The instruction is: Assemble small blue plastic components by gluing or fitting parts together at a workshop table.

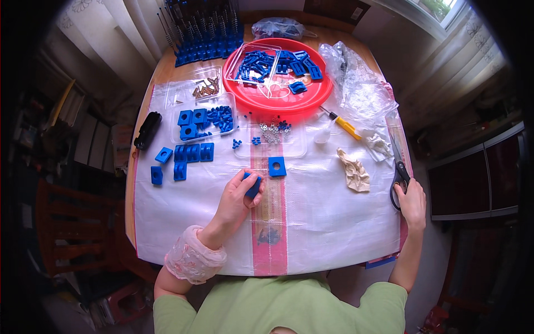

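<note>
My left hand [239, 196] is closed around a blue plastic piece [252, 186], partly hidden by the fingers, above the table's middle. Just beyond it lies a square blue plate with a round hole [276, 166]. At the table's right edge my right hand [411, 204] grips the handle of black-handled scissors [401, 171], whose blades point away from me. To the left several blue blocks [193, 152] are grouped, with two loose square blue pieces [163, 155] beside them.
A red basin [328, 94] holds blue parts and a clear lid. Clear trays [233, 119] carry blue pieces, screws [206, 88] and small white nuts [273, 131]. A yellow-handled screwdriver [348, 127], crumpled paper [354, 171], plastic bags [356, 78] and a black case [148, 130] lie around.
</note>
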### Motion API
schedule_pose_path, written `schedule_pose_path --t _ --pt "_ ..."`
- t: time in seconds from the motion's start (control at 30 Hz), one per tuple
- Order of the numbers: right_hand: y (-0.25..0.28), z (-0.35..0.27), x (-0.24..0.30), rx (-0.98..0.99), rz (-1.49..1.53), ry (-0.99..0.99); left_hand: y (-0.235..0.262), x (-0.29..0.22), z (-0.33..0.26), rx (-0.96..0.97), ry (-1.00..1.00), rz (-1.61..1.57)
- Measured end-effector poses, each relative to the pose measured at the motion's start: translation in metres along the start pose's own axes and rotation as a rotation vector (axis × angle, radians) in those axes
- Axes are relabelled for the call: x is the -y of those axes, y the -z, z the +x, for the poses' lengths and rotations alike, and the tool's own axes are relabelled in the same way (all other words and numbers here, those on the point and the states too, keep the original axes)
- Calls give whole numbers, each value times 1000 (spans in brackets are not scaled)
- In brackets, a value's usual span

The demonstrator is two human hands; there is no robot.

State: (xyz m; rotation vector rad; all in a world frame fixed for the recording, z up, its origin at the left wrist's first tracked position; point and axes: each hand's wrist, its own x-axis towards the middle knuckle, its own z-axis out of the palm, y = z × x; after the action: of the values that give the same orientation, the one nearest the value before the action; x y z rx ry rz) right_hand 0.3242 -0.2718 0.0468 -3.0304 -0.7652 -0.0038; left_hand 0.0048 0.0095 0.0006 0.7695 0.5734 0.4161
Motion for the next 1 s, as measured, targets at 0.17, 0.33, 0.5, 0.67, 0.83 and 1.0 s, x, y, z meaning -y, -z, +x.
schedule_pose_path --t 0.17,0.33,0.5,0.67,0.83,1.0 --pt "-1 -6 3 -52 -83 36 -1 -2 0 -8 21 20" --pt "19 -11 44 -166 329 190 1 0 -1 -14 5 -5" --pt "0 -9 110 -90 562 554 0 0 0 9 13 26" --pt "-31 5 124 -84 543 740 1 1 0 -11 0 9" --pt "-11 -50 162 -89 655 1091 -1 3 -1 -30 -34 -31" --pt "-43 -88 186 -44 512 1441 -5 4 -1 -8 -54 -39"
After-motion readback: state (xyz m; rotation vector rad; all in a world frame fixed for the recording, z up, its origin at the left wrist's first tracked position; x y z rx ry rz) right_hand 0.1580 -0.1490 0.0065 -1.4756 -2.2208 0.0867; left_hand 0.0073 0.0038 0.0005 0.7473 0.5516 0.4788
